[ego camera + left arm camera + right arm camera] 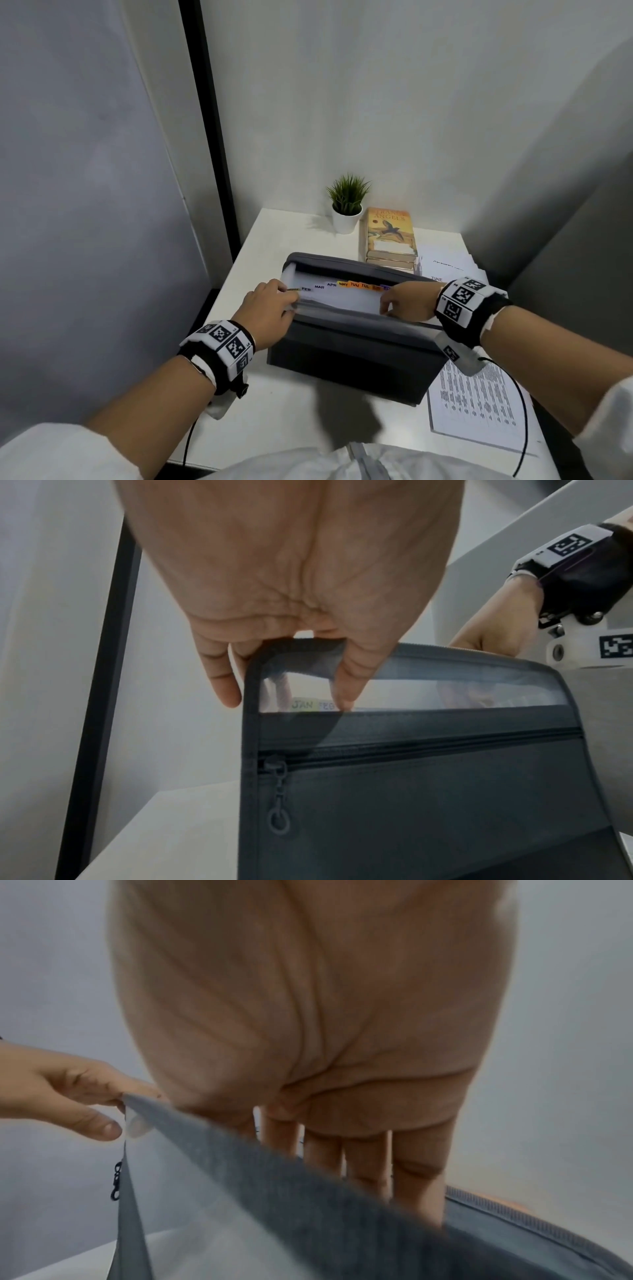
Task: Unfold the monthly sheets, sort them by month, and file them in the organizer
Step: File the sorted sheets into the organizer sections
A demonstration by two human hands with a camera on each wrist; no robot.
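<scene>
A dark grey accordion organizer (349, 356) stands open on the white table (294, 411), with month tabs (342, 285) from FEB to JUL readable along its top. My left hand (291, 298) pinches the front wall's top left corner, thumb on the clear strip by the JAN tab (303, 704) and fingers behind. My right hand (387, 301) holds the front wall near its right end, fingers (363, 1164) dipped straight into the opening and thumb outside. White paper (342, 298) shows in the front pocket. A stack of monthly sheets (445, 263) lies behind my right wrist.
A printed sheet (479, 401) lies at the table's front right, partly under my right forearm. A stack of books (390, 236) and a small potted plant (347, 205) stand at the back. Walls close in on the left, back and right.
</scene>
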